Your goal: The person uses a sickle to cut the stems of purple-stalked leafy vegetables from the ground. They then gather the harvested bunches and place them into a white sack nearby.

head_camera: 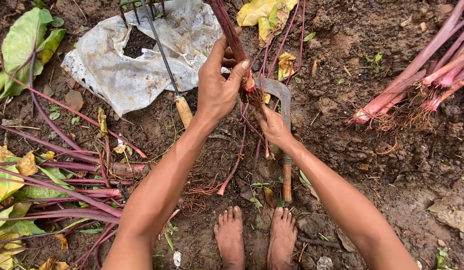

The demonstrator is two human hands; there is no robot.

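My left hand (219,85) is closed around a reddish plant stalk (227,25), holding it upright with its muddy root end (251,94) pointing down. My right hand (273,125) is just below, fingers pinching at the roots of that stalk. A curved sickle (283,102) with a wooden handle (287,180) lies on the soil right behind my right hand. My two bare feet (255,237) stand on the dark earth below.
A hand fork with a wooden handle (183,111) lies on a dirty white plastic sheet (117,70). A bundle of cleaned red stalks (422,80) rests at the right. Cut stems and leaves (47,190) pile up at the left.
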